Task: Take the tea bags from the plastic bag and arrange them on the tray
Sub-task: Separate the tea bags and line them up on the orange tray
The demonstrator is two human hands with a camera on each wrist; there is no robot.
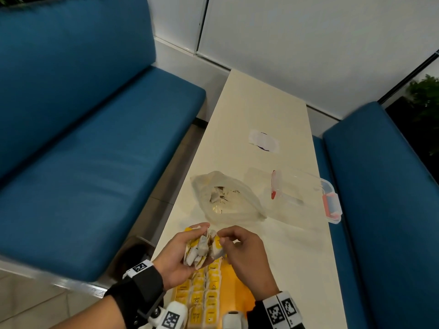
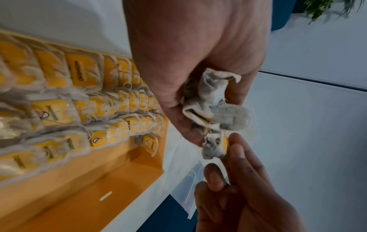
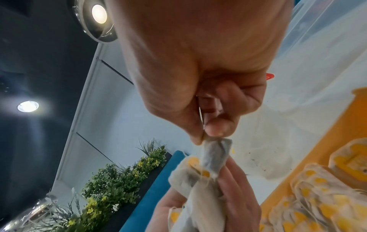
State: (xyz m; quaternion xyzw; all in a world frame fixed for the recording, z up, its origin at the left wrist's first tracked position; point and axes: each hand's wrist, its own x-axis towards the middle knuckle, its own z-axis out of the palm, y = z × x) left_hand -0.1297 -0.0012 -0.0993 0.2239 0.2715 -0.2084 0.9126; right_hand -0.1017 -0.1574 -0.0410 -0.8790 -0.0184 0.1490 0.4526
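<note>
Left hand grips a bunch of tea bags above the tray; right hand pinches one tea bag. Plastic bag lies at twelve o'clock.

Your tea bags crumpled matt paper, plastic bag at 12 o'clock thin, translucent, tray smooth matt yellow plastic, table smooth cream.
</note>
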